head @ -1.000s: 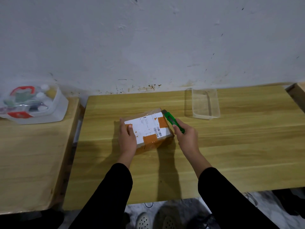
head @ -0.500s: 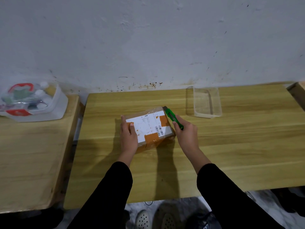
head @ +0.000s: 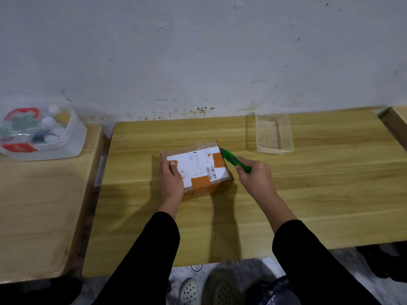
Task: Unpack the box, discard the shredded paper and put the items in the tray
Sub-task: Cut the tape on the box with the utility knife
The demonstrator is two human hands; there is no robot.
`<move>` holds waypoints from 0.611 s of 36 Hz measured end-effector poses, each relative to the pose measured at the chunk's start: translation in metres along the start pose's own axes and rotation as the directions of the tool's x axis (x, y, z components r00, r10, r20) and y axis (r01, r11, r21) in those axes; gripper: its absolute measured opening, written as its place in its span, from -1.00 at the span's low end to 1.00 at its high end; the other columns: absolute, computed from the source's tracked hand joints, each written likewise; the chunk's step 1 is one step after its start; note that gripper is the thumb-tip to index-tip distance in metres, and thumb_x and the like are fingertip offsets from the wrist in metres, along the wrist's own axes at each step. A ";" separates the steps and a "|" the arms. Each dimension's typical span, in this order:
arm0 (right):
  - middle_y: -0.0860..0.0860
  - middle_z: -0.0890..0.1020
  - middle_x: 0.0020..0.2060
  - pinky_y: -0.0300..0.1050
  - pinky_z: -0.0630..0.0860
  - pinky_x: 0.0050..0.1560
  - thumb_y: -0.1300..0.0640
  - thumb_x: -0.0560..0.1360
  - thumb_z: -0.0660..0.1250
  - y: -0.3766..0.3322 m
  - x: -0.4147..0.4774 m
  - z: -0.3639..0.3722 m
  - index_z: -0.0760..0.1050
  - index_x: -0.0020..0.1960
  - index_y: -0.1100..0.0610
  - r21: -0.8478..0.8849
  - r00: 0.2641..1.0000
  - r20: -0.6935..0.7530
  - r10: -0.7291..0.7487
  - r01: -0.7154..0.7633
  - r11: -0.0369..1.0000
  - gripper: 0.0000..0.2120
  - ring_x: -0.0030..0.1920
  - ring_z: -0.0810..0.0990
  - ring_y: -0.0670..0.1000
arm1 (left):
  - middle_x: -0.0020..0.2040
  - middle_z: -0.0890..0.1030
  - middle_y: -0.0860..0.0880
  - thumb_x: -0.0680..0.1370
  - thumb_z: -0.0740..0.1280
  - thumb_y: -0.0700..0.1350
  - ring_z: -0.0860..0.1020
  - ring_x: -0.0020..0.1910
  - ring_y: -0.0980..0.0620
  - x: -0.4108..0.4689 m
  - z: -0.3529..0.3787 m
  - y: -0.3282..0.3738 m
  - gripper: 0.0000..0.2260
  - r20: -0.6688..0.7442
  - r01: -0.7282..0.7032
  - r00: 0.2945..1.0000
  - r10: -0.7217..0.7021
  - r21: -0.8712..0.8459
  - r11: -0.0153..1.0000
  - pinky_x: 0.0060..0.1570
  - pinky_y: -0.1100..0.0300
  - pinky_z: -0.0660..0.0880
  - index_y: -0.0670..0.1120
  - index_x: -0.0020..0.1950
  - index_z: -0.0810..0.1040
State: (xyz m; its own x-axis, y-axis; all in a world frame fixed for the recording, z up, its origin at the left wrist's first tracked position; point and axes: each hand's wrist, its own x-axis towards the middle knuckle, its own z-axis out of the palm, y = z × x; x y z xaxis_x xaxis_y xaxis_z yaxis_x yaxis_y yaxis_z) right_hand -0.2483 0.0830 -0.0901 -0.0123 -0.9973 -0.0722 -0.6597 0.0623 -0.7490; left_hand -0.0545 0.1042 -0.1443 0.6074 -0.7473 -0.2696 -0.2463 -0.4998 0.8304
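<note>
Atop box (head: 199, 172), left grip (head: 171, 180) flat, right grip (head: 256, 176) curled round cutter (head: 231, 160)

A translucent plastic case (head: 72, 137) with a red handle, holding small bottles, sat on a side counter (head: 44, 205) left of the main counter (head: 308, 205). Behind that main counter stood a scuffed white wall (head: 198, 51); below its near edge, perforated pale shoes (head: 189, 291).

The box (head: 198, 170) lies on the table (head: 308, 205), the tray (head: 273, 148) at its two o'clock. A tub (head: 74, 139) sits at ten o'clock.
</note>
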 end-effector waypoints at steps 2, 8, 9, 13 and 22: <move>0.14 0.67 -0.07 -0.40 0.40 -0.47 0.22 0.50 0.28 0.002 -0.004 -0.003 0.51 0.23 0.16 0.009 1.000 -0.004 0.011 -0.011 1.000 -0.70 -0.41 0.48 -0.13 | 0.43 0.36 -0.03 0.65 -0.01 0.00 0.48 0.23 -0.23 -0.002 0.000 0.001 -0.58 0.005 -0.011 1.000 0.011 0.007 1.000 0.08 -0.07 0.50 0.16 0.51 0.02; 0.14 0.67 -0.04 -0.51 0.37 -0.47 0.24 0.49 0.29 0.006 -0.016 -0.009 0.52 0.22 0.19 0.022 1.000 -0.005 0.027 -0.027 0.999 -0.70 -0.39 0.49 -0.15 | 0.38 0.42 -0.08 0.65 -0.01 -0.01 0.49 0.23 -0.25 -0.001 0.002 0.001 -0.58 -0.004 -0.019 1.000 0.019 0.015 1.000 0.08 -0.09 0.51 0.17 0.51 0.03; 0.14 0.68 -0.05 -0.53 0.37 -0.48 0.24 0.49 0.29 0.007 -0.019 -0.010 0.52 0.22 0.19 0.019 1.000 -0.008 0.026 -0.026 0.999 -0.70 -0.39 0.49 -0.14 | 0.36 0.44 -0.11 0.65 -0.01 -0.01 0.49 0.22 -0.26 -0.001 0.002 0.001 -0.58 -0.008 -0.016 1.000 0.016 0.014 1.000 0.07 -0.09 0.51 0.17 0.51 0.03; 0.12 0.69 -0.10 -0.46 0.35 -0.53 0.25 0.49 0.29 0.011 -0.037 -0.010 0.53 0.21 0.17 0.061 0.999 -0.017 0.041 -0.039 0.997 -0.70 -0.45 0.52 -0.16 | 0.32 0.46 -0.17 0.65 -0.01 -0.02 0.48 0.23 -0.28 0.001 0.002 -0.001 -0.59 -0.016 -0.023 1.000 0.023 0.014 1.000 0.09 -0.11 0.51 0.17 0.50 0.05; 0.05 0.65 -0.35 -0.40 0.24 -0.60 0.26 0.46 0.33 0.024 -0.063 -0.016 0.57 0.15 0.16 0.124 0.990 -0.118 0.076 -0.061 0.990 -0.73 -0.58 0.42 -0.14 | 0.43 0.37 -0.08 0.65 0.00 -0.07 0.44 0.30 -0.17 -0.008 0.002 0.004 -0.58 -0.038 -0.041 0.998 0.040 -0.027 0.999 0.17 0.00 0.43 0.08 0.52 0.06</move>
State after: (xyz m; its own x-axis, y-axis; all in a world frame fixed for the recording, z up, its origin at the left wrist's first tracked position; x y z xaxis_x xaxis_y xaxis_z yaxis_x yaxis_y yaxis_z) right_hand -0.2748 0.1471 -0.0928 -0.1510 -0.9873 -0.0503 -0.5596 0.1273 -0.8190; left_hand -0.0618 0.1076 -0.1395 0.6253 -0.7495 -0.2175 -0.2503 -0.4565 0.8538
